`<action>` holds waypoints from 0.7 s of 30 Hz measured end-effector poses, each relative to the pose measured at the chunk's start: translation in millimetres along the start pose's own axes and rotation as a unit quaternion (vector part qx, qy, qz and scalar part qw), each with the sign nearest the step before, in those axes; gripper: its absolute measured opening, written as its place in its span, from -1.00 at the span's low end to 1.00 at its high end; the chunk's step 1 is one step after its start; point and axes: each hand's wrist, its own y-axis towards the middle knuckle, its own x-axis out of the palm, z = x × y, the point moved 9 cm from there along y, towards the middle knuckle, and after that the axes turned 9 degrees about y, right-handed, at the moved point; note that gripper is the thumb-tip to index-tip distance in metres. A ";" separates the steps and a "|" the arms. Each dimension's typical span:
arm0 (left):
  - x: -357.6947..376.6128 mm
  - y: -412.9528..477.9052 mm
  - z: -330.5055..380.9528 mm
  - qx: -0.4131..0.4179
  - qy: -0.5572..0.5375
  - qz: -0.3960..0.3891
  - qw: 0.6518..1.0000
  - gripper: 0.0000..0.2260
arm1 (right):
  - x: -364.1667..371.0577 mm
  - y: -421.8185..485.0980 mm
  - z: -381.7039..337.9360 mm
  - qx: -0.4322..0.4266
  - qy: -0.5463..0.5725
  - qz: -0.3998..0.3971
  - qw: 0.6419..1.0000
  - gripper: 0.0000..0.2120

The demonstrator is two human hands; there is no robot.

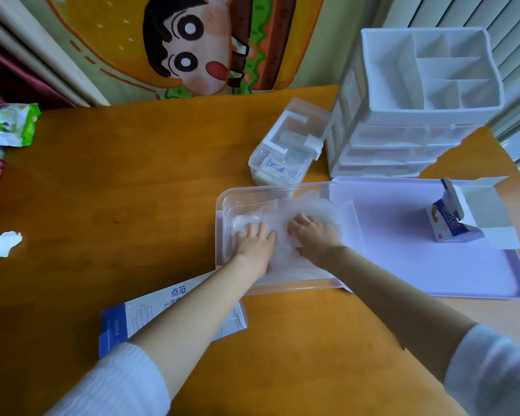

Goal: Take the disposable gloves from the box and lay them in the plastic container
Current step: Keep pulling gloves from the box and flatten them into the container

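Note:
A clear plastic container [222, 205] sits in the middle of the wooden table. A heap of thin transparent disposable gloves [282, 210] lies inside it. My left hand [254, 241] rests flat on the gloves with its fingers spread. Beside it, my right hand [311, 234] presses down on the same pile, fingers slightly curled. The white and blue glove box [138, 316] lies flat on the table near me, partly under my left forearm.
A lilac tray [418, 250] lies to the right with a small opened carton [463, 217] on it. Behind stand a small clear lidded box [285, 145] and a white drawer organiser [418, 94]. A wipes pack [11, 124] and crumpled tissue [2, 243] lie at the left.

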 end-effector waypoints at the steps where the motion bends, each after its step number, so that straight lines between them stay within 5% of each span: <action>1: 2.4 1.8 -1.1 -0.001 0.004 -0.009 1.000 -0.33 | 1.0 1.5 5.3 0.009 -0.013 -0.001 1.000 -0.45; 6: 10.8 6.1 -3.2 0.014 0.021 -0.047 0.999 -0.20 | 1.7 2.6 16.0 0.008 -0.079 -0.007 0.997 -0.25; 15: 6.8 1.3 -3.4 0.007 0.017 -0.039 0.999 -0.29 | 3.2 -3.3 13.0 0.015 -0.080 -0.023 0.996 -0.39; 21: -32.1 -40.4 -15.6 -0.001 -0.030 0.061 0.998 -0.57 | -41.8 -36.7 -27.1 -0.052 0.038 0.154 0.986 -0.65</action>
